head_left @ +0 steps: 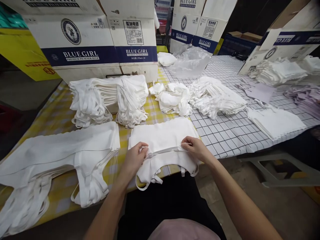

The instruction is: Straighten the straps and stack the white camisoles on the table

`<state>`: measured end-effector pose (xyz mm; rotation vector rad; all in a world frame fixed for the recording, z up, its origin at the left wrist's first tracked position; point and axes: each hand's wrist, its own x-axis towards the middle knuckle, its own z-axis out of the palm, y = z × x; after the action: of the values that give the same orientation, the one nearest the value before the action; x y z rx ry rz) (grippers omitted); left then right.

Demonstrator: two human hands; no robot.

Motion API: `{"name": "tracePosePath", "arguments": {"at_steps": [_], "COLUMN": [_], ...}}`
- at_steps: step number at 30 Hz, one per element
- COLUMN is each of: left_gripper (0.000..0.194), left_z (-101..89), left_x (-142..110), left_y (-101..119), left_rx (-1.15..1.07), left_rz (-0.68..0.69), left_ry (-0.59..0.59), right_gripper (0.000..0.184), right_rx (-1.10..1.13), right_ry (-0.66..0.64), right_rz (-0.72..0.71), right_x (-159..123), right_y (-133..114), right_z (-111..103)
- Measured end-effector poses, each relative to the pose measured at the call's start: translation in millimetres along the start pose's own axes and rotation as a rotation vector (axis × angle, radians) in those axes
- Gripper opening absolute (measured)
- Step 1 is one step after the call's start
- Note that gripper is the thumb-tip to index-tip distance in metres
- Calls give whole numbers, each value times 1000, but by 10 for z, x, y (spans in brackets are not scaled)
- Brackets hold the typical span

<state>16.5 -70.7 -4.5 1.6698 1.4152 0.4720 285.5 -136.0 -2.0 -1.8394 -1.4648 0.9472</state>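
In front of me at the table's edge lies a white strappy garment (162,135), its lower part and thin straps hanging over the edge. A band or fold runs across its middle. My left hand (137,154) pinches the left end of that fold between thumb and fingers. At the right end, my right hand (193,147) pinches the same fold. Whether other pieces lie under the garment, I cannot tell. To the left, a stack of similar white garments (95,140) is spread with straps hanging down.
Behind stand a thick white garment stack (110,93), a crumpled white pile (173,98) and another stack (217,96). White-and-blue cartons (82,40) and a clear plastic bag (191,61) are farther back. Flat white pieces (277,121) lie right, above a plastic stool (282,166).
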Motion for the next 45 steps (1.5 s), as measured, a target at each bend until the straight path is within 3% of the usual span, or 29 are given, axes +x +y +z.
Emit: {"name": "tracePosePath", "arguments": {"at_steps": [8,17,24,28,30,32,37,41,45], "left_gripper": [35,39,48,49,47,46,41,41,37], "left_z": [63,67,24,-16,-67,-132,-240,-211,-198], "left_x": [-476,-523,-643,-722,-672,-538,-44,171,206], "left_y": [55,79,60,16,2,-19,-90,-105,-142], "left_rx": [-178,-216,-255,-167,-49,102,527,734,697], "left_rz": [-29,-55,-79,-77,-19,45,27,-74,-107], "left_ry": [16,22,-7,-117,-114,-9,321,367,354], "right_gripper": [28,27,26,24,22,22,26,25,21], "right_rx": [55,142,186,158,103,43,-102,-216,-274], "right_ry": [-16,-47,-40,-201,-261,-192,194,336,379], "right_rz": [60,119,107,51,14,-10,53,133,179], "right_x": [-336,-351,-439,-528,-524,-450,-14,297,405], "right_y": [132,182,146,43,14,28,206,311,316], "right_z": [-115,-65,-147,-249,-305,-353,-364,-251,-128]}}
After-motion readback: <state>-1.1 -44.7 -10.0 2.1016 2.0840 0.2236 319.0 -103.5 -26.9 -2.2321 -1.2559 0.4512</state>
